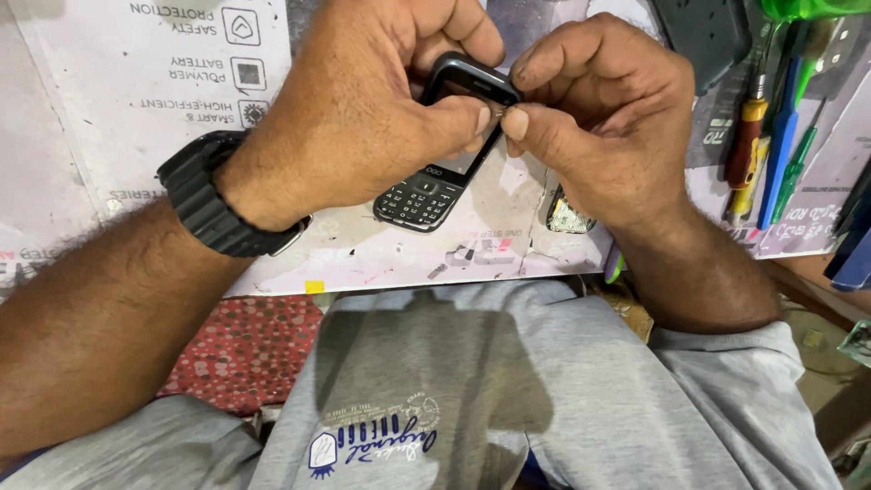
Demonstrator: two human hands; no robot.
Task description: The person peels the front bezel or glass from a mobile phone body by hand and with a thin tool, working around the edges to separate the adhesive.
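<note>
A small black keypad phone [426, 186] is held over the worktop, its keypad end toward me and its top end tilted away. My left hand [363, 109], with a black watch on the wrist, wraps around the phone's left side, thumb pressed on its edge. My right hand [599, 100] pinches the phone's upper right edge between thumb and forefinger, touching the left thumb there. The screen is mostly hidden by my fingers.
A pale printed sheet [136, 91] covers the worktop. A small circuit part [570, 218] lies under my right wrist. Several screwdrivers with red, yellow, blue and green handles [767, 127] lie at the right. A red dotted cloth [245, 345] and my grey shirt [508, 399] are below.
</note>
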